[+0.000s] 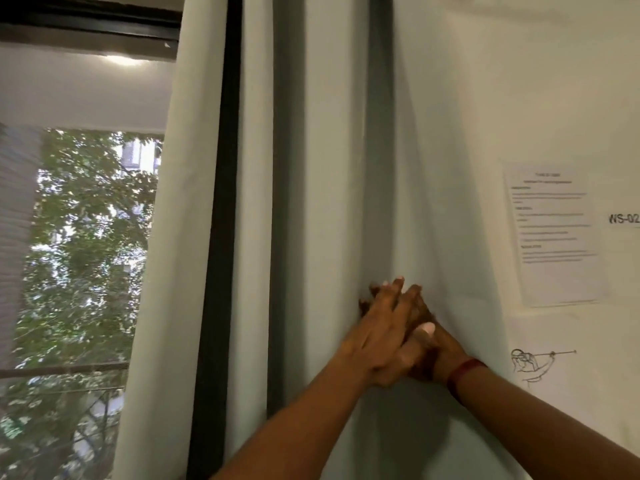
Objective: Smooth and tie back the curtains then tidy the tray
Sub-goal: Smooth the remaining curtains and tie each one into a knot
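Observation:
A pale grey-green curtain hangs in long vertical folds to the right of the window. My left hand lies flat with fingers stretched against the curtain's right-hand fold, at about waist height of the picture. My right hand, with a red band on its wrist, sits underneath it, mostly covered; its fingertips reach into the dark fold. Whether those fingers pinch the cloth is hidden. No tray and no tie-back are in view.
A window with a dark frame and trees outside fills the left. The white wall on the right carries a printed sheet, a "WS-02" label and a small sketch.

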